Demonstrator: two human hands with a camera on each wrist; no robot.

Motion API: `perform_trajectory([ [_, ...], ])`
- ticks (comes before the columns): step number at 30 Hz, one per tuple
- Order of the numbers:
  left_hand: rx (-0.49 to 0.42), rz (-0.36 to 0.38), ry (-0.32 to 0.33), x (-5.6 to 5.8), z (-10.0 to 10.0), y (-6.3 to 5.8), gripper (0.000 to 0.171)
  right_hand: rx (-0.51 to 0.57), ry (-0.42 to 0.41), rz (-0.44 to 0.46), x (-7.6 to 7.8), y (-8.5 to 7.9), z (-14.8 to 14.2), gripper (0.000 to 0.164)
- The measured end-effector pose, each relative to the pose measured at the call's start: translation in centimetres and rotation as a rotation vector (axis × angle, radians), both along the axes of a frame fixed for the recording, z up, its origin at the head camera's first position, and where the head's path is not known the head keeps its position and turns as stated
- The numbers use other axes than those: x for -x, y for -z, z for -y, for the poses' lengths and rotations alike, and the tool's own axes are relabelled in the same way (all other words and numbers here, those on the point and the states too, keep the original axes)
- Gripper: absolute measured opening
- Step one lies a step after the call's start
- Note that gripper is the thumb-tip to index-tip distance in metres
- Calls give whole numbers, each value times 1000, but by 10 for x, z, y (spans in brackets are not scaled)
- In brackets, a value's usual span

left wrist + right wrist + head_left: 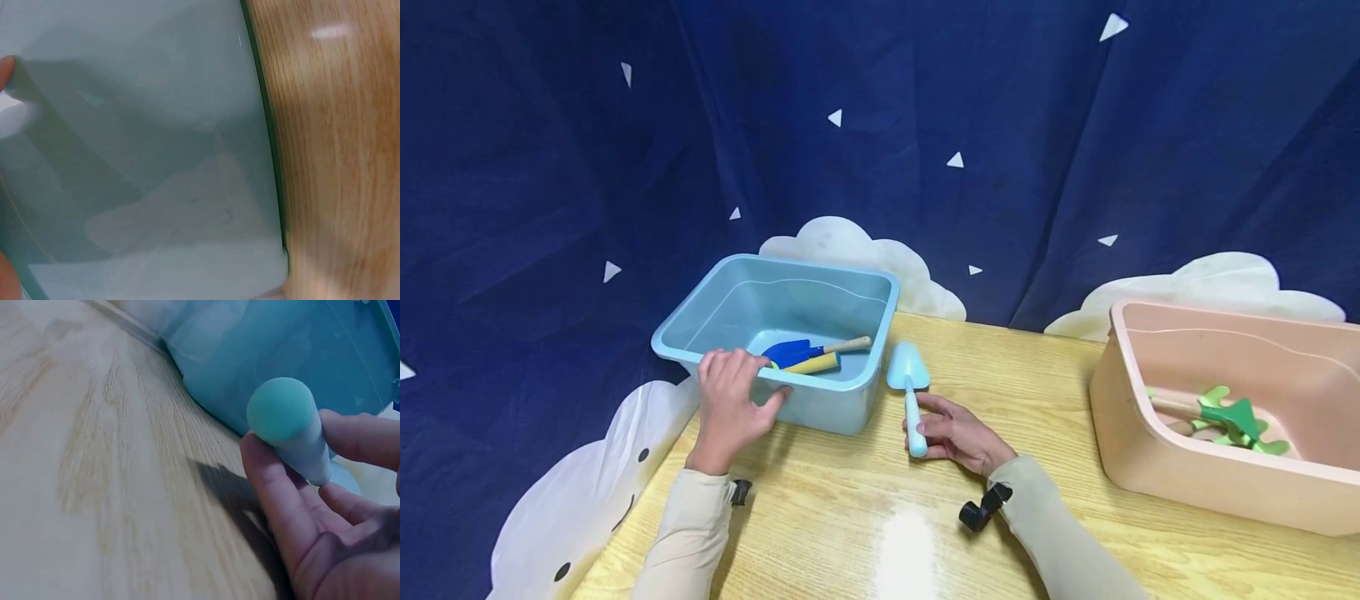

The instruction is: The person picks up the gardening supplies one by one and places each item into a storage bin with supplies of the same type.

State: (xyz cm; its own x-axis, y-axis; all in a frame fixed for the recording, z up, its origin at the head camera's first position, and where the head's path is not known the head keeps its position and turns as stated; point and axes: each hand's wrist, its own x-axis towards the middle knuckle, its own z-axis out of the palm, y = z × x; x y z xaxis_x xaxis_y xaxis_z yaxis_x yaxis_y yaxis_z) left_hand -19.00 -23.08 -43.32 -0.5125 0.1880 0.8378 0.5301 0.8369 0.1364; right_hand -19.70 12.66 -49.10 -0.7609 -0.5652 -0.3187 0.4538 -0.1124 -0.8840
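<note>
My left hand (730, 408) grips the near rim of a light blue plastic bin (823, 408), fingers over the edge and thumb along the outer wall. Fingertips (5, 72) show at the left edge of the left wrist view, where the bin's wall fills most of the picture. Just right of the bin, my right hand (962, 437) holds a small light blue trowel (909, 367) by its handle, thumb and fingers around it. The blade points away from me. The handle's rounded end (281, 411) faces the right wrist camera, and its shadow falls on the wood.
Inside the blue bin lie a blue shovel (786, 353) with a wooden handle and a yellow cylindrical piece (816, 364). A pink bin (1217, 475) at the right holds a green rake-like tool (1234, 417) and several light green pieces. A dark blue curtain (880, 108) hangs behind the wooden table (820, 517).
</note>
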Motion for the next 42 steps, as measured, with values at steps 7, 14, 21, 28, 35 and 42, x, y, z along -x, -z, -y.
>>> perform_trajectory([
  [7,17,32,3,0,-2,1,41,-93,44,-117,6,-14,-24,74],
  [14,9,28,-2,0,0,1,40,-200,-5,-259,16,-43,-44,76],
  [21,1,22,-3,1,-1,2,40,-175,-61,-330,15,-74,-59,77],
  [28,14,23,-14,-1,1,2,40,-158,-84,-412,9,-100,-65,76],
  [35,2,22,-6,-2,0,0,39,-127,-139,-432,1,-116,-65,74],
  [42,2,22,-5,-2,0,0,38,-74,-182,-464,-4,-125,-62,74],
])
